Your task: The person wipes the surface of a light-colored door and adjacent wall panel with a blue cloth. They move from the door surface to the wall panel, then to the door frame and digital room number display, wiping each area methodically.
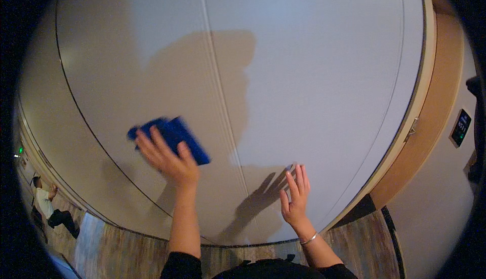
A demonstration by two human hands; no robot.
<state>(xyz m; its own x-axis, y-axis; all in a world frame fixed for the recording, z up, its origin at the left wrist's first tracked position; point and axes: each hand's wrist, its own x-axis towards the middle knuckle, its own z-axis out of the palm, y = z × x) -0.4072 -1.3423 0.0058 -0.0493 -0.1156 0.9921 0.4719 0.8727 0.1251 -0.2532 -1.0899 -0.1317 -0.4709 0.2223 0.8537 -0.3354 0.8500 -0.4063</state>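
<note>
My left hand (pixel 167 161) lies flat over a folded blue cloth (pixel 191 142) and holds it against a pale, smooth wall panel (pixel 322 89). Slight blur marks that hand and the cloth's left end. Farther right and a little lower, my right hand (pixel 297 199) is empty, its fingers stretched upward and its thumb apart. Its fingertips meet their own shadow on the panel, so they appear to touch it. A silver bracelet (pixel 309 238) circles the right wrist. A raised vertical seam (pixel 222 100) runs down the panel between both hands.
Along the right stands a wooden frame (pixel 429 135) with a metal latch plate (pixel 412 129). A dark display panel (pixel 460 128) hangs on the wall beyond. Patterned carpet (pixel 125 248) covers the floor. A person (pixel 49 205) is low down at far left.
</note>
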